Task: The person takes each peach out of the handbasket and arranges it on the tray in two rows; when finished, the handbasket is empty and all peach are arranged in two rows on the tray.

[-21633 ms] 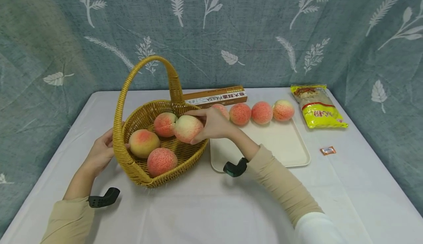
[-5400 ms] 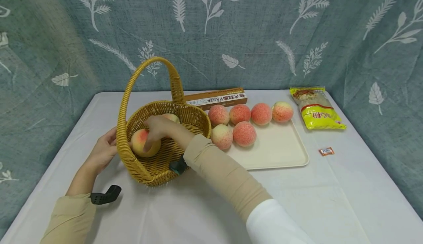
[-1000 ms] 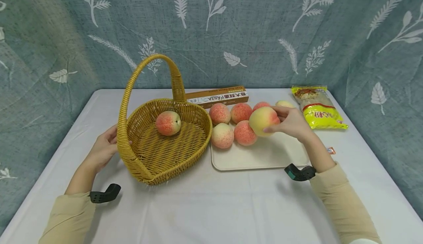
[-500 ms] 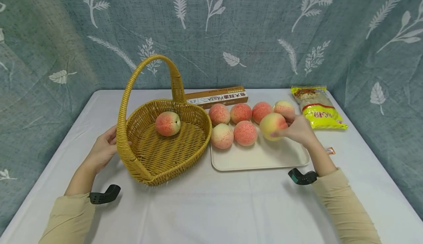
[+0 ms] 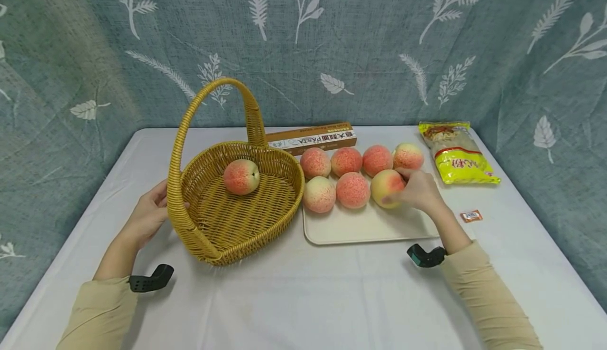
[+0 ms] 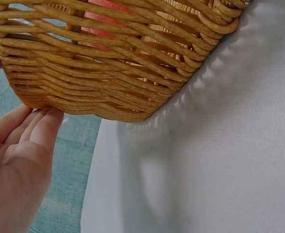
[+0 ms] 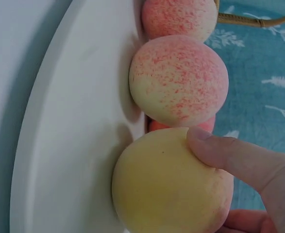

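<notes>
My right hand grips a yellow-pink peach that rests on the cream tray, third in the front row beside two other peaches. Several more peaches line the tray's far edge. My left hand lies with straight fingers against the left wall of the wicker basket. One peach lies inside the basket.
A brown pasta box lies behind the basket and tray. A yellow food packet sits at the right rear, with a small orange sachet nearer. The white tablecloth spreads in front; a patterned blue curtain hangs behind.
My right hand has lowered the yellow-pink peach from above the tray onto it, into the front row. The left hand and the basket have not moved.
</notes>
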Tool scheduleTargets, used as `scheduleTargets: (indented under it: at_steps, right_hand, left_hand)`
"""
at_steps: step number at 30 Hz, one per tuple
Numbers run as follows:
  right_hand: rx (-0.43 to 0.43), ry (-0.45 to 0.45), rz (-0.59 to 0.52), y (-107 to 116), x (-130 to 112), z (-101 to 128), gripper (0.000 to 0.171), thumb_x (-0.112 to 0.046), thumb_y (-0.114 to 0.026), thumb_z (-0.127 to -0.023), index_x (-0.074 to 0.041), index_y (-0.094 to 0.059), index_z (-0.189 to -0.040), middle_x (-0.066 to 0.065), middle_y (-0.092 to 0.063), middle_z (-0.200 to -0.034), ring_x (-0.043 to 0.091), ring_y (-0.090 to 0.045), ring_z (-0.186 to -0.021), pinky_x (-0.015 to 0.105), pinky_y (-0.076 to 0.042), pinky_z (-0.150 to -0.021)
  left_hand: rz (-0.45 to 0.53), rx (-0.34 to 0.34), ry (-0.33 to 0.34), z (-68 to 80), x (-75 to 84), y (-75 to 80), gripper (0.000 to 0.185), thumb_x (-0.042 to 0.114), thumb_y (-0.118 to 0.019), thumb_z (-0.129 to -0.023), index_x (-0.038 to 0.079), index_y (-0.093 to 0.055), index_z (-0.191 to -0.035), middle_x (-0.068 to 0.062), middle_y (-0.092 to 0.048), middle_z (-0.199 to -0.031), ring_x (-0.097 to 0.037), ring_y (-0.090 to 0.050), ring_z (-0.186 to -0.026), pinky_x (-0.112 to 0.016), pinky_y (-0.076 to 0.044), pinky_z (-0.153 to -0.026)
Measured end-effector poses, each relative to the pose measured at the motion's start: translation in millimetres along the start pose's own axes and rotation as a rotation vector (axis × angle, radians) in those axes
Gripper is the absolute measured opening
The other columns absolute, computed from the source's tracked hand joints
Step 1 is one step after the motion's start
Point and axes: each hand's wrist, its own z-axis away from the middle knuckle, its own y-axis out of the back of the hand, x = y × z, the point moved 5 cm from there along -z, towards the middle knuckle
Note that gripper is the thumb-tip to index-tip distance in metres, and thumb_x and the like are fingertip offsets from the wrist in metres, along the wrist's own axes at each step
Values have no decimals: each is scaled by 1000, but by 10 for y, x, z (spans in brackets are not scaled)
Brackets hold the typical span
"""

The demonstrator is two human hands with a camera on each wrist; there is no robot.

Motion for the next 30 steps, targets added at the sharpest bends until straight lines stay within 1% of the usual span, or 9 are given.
scheduleTargets:
  at_steps: [4,6,9,12,15,20,24,27,30]
  right_hand:
    - [15,16,18,-21,-35,-5,74,-26,-84,-70,8,-55,-129,28,-61,-121,43,-55,-109,54,-44,-94]
    - [11,18,25,-30,-54,-4,75,-25,-83,-70,9,-54,-130,29,-60,-123,44,-54,-110,55,-43,-95]
    - [7,20,30,-38,-78,4,76,-25,-83,-71,10,-53,-131,30,-59,-124,46,-53,-112,56,-42,-96]
    - [0,16,37,-44,-87,6,78,-24,-84,-71,12,-51,-133,31,-57,-126,47,-52,-114,56,-41,-98]
    - [-6,18,37,-48,-90,6,81,-25,-84,-72,12,-49,-135,32,-55,-128,48,-51,-116,57,-40,-98]
    - [-18,8,18,-13,-111,8,85,-27,-83,-74,12,-44,-139,31,-52,-132,48,-48,-120,56,-40,-99]
    - [-13,-2,-7,47,-186,0,88,-30,-82,-77,9,-39,-144,29,-49,-137,45,-44,-126,54,-39,-101]
    - [5,25,-20,94,-270,-15,90,-30,-82,-77,9,-37,-144,30,-47,-138,44,-44,-126,54,-40,-100]
    - [26,64,-29,133,-359,-31,87,-26,-83,-77,10,-39,-143,31,-49,-136,44,-47,-123,54,-42,-97]
  left_hand:
    - [11,8,-2,0,-12,1,80,6,-64,-92,-1,-14,-154,-17,-37,-145,11,-44,-106,-9,-42,-84]
    - [15,8,-1,-1,-17,2,80,6,-64,-92,-1,-14,-154,-16,-37,-144,11,-44,-106,-9,-42,-84]
    - [23,3,-1,-6,-20,0,80,5,-64,-92,0,-14,-154,-19,-35,-147,10,-45,-107,-9,-42,-84]
    - [26,-1,-1,-9,-17,-1,80,5,-63,-92,0,-13,-155,-26,-29,-150,9,-44,-108,-9,-42,-85]
    - [24,-1,-1,-10,-16,2,80,5,-63,-93,0,-12,-155,-30,-25,-151,9,-44,-109,-9,-42,-86]
    - [16,-4,4,-13,-14,4,81,7,-63,-93,0,-11,-155,-31,-23,-152,6,-44,-114,-9,-42,-88]
    - [10,1,13,-6,-26,3,81,8,-62,-94,0,-11,-155,-31,-22,-152,3,-43,-118,-9,-42,-88]
    - [16,11,9,-5,-29,1,80,7,-63,-93,-2,-12,-154,-32,-24,-151,7,-43,-114,-8,-42,-87]
    - [33,6,1,-7,-25,-7,81,5,-63,-92,-2,-11,-154,-33,-23,-151,11,-44,-108,-8,-42,-85]
